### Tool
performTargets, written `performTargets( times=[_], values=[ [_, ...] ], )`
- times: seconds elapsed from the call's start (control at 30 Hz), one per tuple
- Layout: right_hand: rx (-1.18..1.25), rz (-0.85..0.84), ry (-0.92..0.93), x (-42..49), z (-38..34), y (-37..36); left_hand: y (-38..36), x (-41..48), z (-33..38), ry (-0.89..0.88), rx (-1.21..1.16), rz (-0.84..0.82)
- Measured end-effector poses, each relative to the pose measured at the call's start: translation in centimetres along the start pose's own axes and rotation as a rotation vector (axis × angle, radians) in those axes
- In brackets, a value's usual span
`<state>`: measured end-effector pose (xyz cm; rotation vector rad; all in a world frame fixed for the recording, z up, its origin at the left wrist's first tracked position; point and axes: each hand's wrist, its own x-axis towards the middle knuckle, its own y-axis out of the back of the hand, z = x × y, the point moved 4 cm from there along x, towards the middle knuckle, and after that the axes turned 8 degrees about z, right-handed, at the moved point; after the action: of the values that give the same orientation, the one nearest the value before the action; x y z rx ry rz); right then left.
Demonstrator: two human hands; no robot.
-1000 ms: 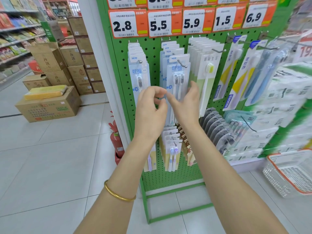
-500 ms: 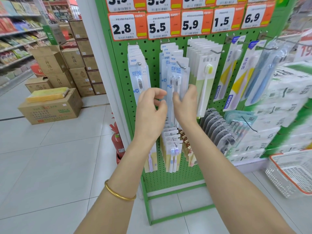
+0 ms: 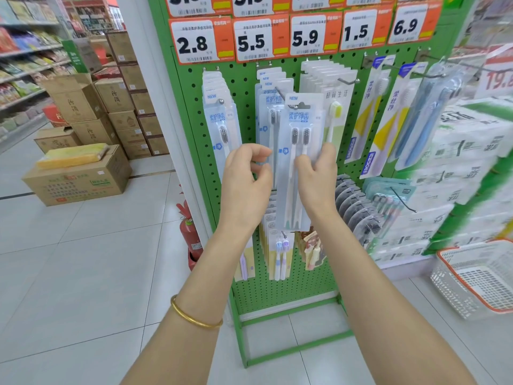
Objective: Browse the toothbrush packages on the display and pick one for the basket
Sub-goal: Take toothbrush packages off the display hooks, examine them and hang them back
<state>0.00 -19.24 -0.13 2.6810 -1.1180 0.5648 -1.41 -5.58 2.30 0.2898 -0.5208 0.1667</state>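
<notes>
A green pegboard display (image 3: 313, 276) carries rows of hanging toothbrush packages under orange price tags. My right hand (image 3: 316, 179) grips a pale two-brush package (image 3: 301, 115) by its right edge, holding it upright in front of the stack under the 5.5 tag (image 3: 251, 41). The package top sits just off the hook. Beside the package's left edge my left hand (image 3: 247, 179) hovers with fingers loosely curled, and I see nothing in it. A white mesh basket (image 3: 449, 287) with an orange rim stands on the floor at the lower right.
Single-brush packs (image 3: 219, 123) hang under the 2.8 tag, with more packs to the right and below. A red fire extinguisher (image 3: 190, 234) stands at the display's left foot. Stacked cardboard boxes (image 3: 80, 176) fill the left aisle. Wrapped tissue packs (image 3: 466, 151) line the right.
My right hand has closed on the front two-brush package and drawn it forward and slightly right, away from the stack. The left hand has stayed beside it.
</notes>
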Motion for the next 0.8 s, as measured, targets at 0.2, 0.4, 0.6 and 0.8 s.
performTargets(
  times=[0.2,0.4,0.6,0.8],
  values=[
    [0.024,0.024,-0.056,-0.1,0.4,1.6,-0.6,-0.6,-0.2,0.013,-0.004,-0.032],
    [0.008,0.001,-0.123,-2.2,2.5,3.7,-2.0,-2.1,-1.7,0.107,-0.012,-0.144],
    [-0.034,-0.196,-0.247,-6.5,6.3,5.4,-4.7,-6.7,-5.7,0.348,-0.091,-0.312],
    [-0.016,-0.412,-0.364,-10.1,9.1,5.6,-6.1,-10.0,-9.0,0.624,-0.285,-0.19]
  ],
)
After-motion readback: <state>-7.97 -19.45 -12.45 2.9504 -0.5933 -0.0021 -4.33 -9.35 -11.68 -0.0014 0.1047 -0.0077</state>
